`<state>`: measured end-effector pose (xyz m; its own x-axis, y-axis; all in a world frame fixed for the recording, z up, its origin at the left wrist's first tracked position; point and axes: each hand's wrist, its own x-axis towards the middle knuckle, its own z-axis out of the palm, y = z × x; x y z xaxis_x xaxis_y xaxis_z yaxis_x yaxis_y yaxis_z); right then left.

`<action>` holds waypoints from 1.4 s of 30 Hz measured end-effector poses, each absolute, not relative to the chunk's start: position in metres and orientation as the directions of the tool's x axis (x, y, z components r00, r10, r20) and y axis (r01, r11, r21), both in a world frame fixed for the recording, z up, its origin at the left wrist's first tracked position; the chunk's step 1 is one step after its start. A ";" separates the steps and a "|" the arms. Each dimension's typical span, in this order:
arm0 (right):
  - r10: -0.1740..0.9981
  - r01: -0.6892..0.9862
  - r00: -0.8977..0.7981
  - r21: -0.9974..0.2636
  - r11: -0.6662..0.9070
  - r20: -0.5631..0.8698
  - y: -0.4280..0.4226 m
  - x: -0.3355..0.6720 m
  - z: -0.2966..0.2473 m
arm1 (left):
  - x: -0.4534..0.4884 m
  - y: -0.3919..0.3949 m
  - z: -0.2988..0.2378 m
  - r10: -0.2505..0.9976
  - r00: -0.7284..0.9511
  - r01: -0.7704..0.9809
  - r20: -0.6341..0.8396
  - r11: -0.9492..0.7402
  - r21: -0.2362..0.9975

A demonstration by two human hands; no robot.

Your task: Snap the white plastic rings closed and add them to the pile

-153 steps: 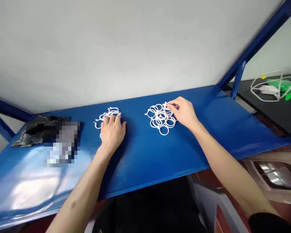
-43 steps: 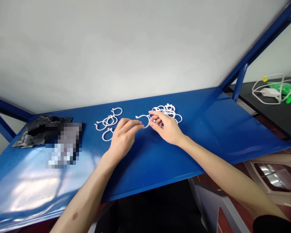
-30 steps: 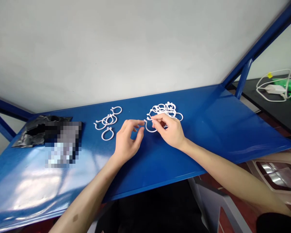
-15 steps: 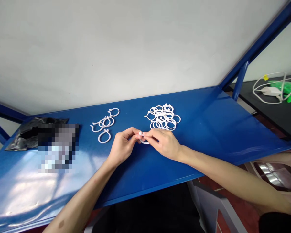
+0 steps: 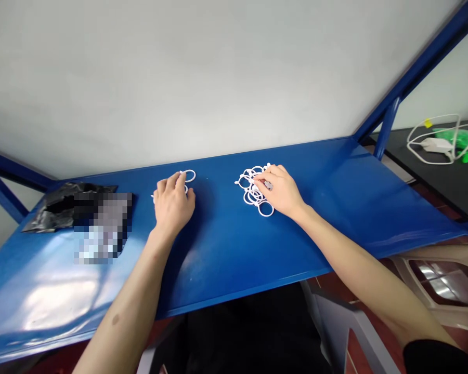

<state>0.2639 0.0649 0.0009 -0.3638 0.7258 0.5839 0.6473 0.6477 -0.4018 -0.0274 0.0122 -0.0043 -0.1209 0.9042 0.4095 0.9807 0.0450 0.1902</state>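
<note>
My left hand [image 5: 173,203] lies palm down over the left group of white curtain rings, its fingers a little curved and the thumb apart. It covers most of that group; one curtain ring [image 5: 194,178] shows beyond the fingertips. Over the right edge of the other pile of white curtain rings [image 5: 252,197] is my right hand [image 5: 281,190]. Its thumb and forefinger are pinched on a ring in that pile, though the fingers partly hide it. These rings have small knobs or eyelets and overlap one another.
Everything lies on a blue tabletop [image 5: 218,249] against a pale wall. At the left are a black plastic bag [image 5: 54,208] and a blurred-out item [image 5: 109,223]. Blue frame bars [image 5: 388,124] rise at the right, beside a dark table with a white cable [image 5: 439,148] and green plastic [image 5: 460,140].
My hands have parted from the ring they held together at the middle. The left moved to the left group of rings, the right to the right pile. That middle ring no longer shows there.
</note>
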 end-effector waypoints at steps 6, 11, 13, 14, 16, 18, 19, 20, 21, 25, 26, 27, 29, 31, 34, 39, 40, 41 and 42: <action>0.754 0.726 -0.351 -0.348 0.594 0.555 0.069 0.254 -0.008 | -0.027 0.016 -0.013 0.944 -0.093 0.995 0.315 0.079 0.057; 0.746 0.741 -0.336 -0.327 0.587 0.575 0.067 0.252 -0.004 | -0.025 0.017 -0.011 0.939 -0.085 0.996 0.333 0.084 0.017; 0.732 0.718 -0.344 -0.338 0.609 0.587 0.065 0.253 -0.003 | -0.025 0.017 -0.012 0.933 -0.069 0.998 0.352 0.069 0.013; 0.723 0.703 -0.354 -0.342 0.624 0.593 0.064 0.253 -0.002 | -0.025 0.017 -0.012 0.928 -0.060 0.998 0.367 0.059 0.015; 0.710 0.678 -0.383 -0.342 0.650 0.591 0.059 0.255 -0.001 | -0.025 0.017 -0.013 0.915 -0.043 0.999 0.400 0.034 0.029; 0.708 0.670 -0.410 -0.337 0.661 0.574 0.055 0.256 0.000 | -0.025 0.017 -0.013 0.905 -0.030 0.999 0.425 0.011 0.047; 0.711 0.671 -0.418 -0.335 0.661 0.565 0.053 0.256 0.001 | -0.025 0.017 -0.013 0.899 -0.026 0.998 0.437 0.002 0.057; 0.714 0.674 -0.425 -0.332 0.660 0.557 0.052 0.256 0.001 | -0.024 0.017 -0.012 0.893 -0.024 0.998 0.449 -0.007 0.067; 0.715 0.676 -0.431 -0.328 0.660 0.550 0.051 0.256 0.002 | -0.023 0.017 -0.011 0.887 -0.021 0.997 0.461 -0.018 0.078; 0.710 0.669 -0.489 -0.305 0.678 0.506 0.052 0.254 0.000 | -0.016 0.013 -0.005 0.875 0.003 0.992 0.484 -0.063 0.109; 0.708 0.667 -0.499 -0.301 0.682 0.499 0.053 0.253 -0.001 | -0.014 0.011 -0.003 0.876 0.012 0.991 0.482 -0.074 0.110; 0.706 0.665 -0.505 -0.298 0.685 0.497 0.053 0.252 -0.002 | -0.012 0.010 -0.002 0.876 0.023 0.991 0.482 -0.085 0.107; 0.698 0.660 -0.504 -0.295 0.691 0.509 0.055 0.250 -0.002 | -0.007 0.006 0.001 0.870 0.049 0.990 0.490 -0.108 0.093; 0.684 0.649 -0.489 -0.298 0.700 0.542 0.053 0.249 0.000 | -0.002 0.002 0.003 0.852 0.083 0.987 0.518 -0.144 0.078; 0.673 0.619 -0.436 -0.343 0.706 0.598 0.047 0.248 0.007 | 0.006 -0.004 0.006 0.799 0.167 0.968 0.577 -0.244 0.058; 0.737 0.462 -0.392 -0.576 0.675 0.550 0.031 0.244 0.019 | 0.019 -0.016 0.011 0.724 0.334 0.917 0.603 -0.398 -0.029; 0.759 0.422 -0.390 -0.632 0.650 0.521 0.028 0.242 0.020 | 0.021 -0.018 0.012 0.713 0.361 0.907 0.600 -0.417 -0.050; 0.779 0.384 -0.386 -0.682 0.623 0.494 0.025 0.241 0.020 | 0.022 -0.020 0.012 0.704 0.388 0.897 0.595 -0.438 -0.066; 0.795 0.349 -0.384 -0.723 0.596 0.470 0.023 0.239 0.020 | 0.024 -0.021 0.012 0.696 0.412 0.885 0.588 -0.460 -0.076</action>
